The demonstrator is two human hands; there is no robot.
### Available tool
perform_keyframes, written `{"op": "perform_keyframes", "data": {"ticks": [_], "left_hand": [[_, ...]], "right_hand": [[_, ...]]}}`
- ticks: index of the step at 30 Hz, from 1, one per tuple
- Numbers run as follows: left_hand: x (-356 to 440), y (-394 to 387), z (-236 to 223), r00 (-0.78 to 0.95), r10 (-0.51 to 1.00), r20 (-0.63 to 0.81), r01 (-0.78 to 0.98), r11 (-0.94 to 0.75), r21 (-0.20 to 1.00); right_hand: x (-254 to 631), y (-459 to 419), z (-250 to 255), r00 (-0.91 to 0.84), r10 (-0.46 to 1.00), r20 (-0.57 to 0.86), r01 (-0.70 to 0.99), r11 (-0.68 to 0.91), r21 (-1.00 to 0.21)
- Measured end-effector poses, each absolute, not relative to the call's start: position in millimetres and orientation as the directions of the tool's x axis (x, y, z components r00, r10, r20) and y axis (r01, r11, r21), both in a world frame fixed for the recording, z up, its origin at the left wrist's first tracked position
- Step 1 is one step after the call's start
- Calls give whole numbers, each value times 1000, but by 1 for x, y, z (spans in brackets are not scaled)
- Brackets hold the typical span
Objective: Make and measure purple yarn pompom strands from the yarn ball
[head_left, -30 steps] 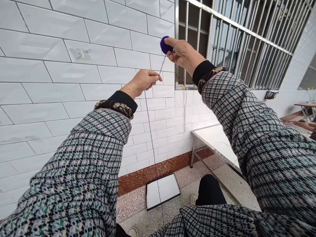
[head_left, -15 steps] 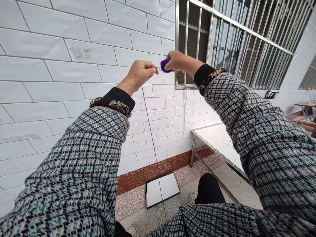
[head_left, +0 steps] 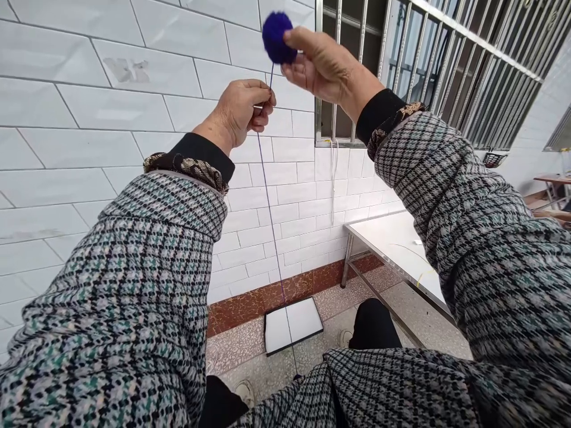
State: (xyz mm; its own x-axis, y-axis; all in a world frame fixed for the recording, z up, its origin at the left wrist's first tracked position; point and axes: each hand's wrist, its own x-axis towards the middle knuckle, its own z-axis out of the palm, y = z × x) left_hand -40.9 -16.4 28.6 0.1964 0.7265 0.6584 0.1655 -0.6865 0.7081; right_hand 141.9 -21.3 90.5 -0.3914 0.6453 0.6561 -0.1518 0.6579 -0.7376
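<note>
My right hand [head_left: 323, 68] grips a round, fuzzy purple yarn ball [head_left: 277, 37] between thumb and fingers, raised high in front of the wall. Lower and to the left, my left hand [head_left: 245, 110] pinches the dark purple yarn [head_left: 272, 223] a short way below the ball. From the left hand the strand hangs long and fairly straight, passing in front of a white panel on the floor and down to a small dark lump [head_left: 298, 376] at my coat's edge. What that lump is, I cannot make out.
White wall tiles [head_left: 134, 148] fill the left and middle. A barred window [head_left: 423, 65] is at upper right, with a white cord [head_left: 332, 184] hanging below its sill. A white-topped metal table [head_left: 388, 232] stands at right. The black-edged white panel [head_left: 292, 324] lies near my feet.
My right hand has lifted the yarn ball up and to the left and turned it, showing more of it. My left hand has shifted slightly up and left, still pinching the yarn.
</note>
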Motion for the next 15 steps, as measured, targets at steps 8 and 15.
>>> {"op": "perform_keyframes", "data": {"ticks": [8, 15], "left_hand": [[-36, -32, 23, 389, 665, 637, 94, -717, 691], [-51, -27, 17, 339, 727, 597, 234, -680, 695]], "right_hand": [[130, 15, 93, -161, 561, 812, 509, 752, -418], [164, 7, 64, -667, 684, 297, 591, 728, -348]]}}
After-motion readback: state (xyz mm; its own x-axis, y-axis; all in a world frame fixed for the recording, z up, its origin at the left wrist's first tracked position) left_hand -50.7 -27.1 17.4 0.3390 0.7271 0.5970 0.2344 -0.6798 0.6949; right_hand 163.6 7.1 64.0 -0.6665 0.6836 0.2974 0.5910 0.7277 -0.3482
